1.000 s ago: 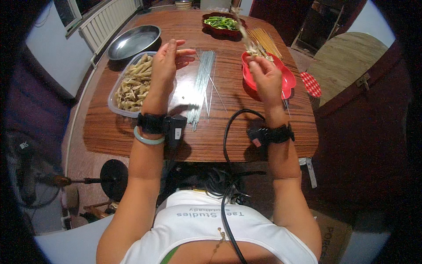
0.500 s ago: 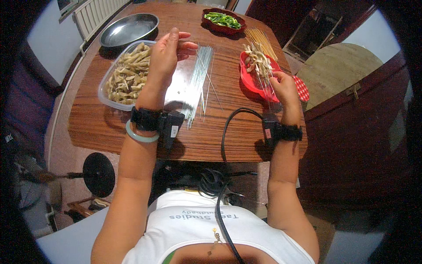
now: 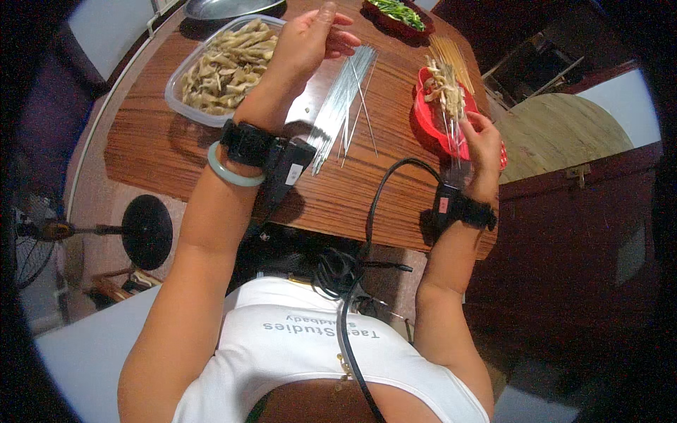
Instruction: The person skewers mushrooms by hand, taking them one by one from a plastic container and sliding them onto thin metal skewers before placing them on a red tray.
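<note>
My left hand (image 3: 305, 41) hovers above the wooden table (image 3: 162, 158), between a clear plastic tub (image 3: 174, 86) of pale food strips and a bundle of thin metal skewers (image 3: 340, 90). Its fingers are loosely apart and I see nothing in them. My right hand (image 3: 482, 138) is at the near edge of a red plate (image 3: 427, 118). It grips a metal skewer (image 3: 451, 88) threaded with pale food pieces, which lies over the plate. Both wrists wear black bands; a black cable runs from the right one.
Bamboo sticks (image 3: 451, 55) lie beyond the red plate. At the far edge are a dark red bowl of green vegetables (image 3: 398, 11) and a metal dish (image 3: 222, 7). A fan's round base (image 3: 146, 230) stands on the floor at left, a round wooden tabletop (image 3: 557, 134) at right.
My right hand has drawn back from the middle of the red plate to its near edge with the loaded skewer. My left hand stays raised by the tub.
</note>
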Available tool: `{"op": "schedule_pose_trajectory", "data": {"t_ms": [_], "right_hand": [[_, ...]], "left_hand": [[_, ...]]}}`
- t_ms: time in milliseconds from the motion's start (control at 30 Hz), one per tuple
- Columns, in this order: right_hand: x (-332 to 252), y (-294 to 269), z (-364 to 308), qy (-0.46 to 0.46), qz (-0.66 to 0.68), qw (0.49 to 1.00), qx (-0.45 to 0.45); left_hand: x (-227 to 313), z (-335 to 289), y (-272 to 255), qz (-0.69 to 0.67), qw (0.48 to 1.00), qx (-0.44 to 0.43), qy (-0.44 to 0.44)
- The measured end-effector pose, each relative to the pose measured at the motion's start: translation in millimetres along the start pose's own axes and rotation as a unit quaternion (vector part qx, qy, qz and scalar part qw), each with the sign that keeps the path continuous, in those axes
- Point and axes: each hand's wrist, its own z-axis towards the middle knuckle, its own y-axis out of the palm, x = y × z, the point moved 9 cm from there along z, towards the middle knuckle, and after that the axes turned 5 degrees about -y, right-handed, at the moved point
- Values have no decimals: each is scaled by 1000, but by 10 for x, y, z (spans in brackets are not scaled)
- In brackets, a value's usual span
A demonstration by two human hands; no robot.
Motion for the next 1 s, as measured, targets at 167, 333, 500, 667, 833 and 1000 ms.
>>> {"op": "schedule_pose_trajectory", "data": {"t_ms": [167, 333, 500, 667, 833, 1000], "right_hand": [[-1288, -225, -445, -75, 209, 975, -32], [-2996, -393, -1304, -206, 339, 899, -187], [-3067, -606, -1519, -352, 532, 751, -172], [-3109, -647, -1525, -360, 575, 715, -168], [-3091, -656, -1498, -373, 599, 688, -167], [-3036, -661, -1511, -389, 609, 671, -166]], "left_hand": [[72, -70, -37, -15, 999, 25, -23], [21, -142, -119, -25, 999, 26, -30], [127, -50, 33, -22, 1000, 22, -7], [131, -93, -41, -9, 999, 31, -16], [64, -32, -50, -27, 999, 18, -26], [-51, 33, 22, -40, 998, 3, -43]]}}
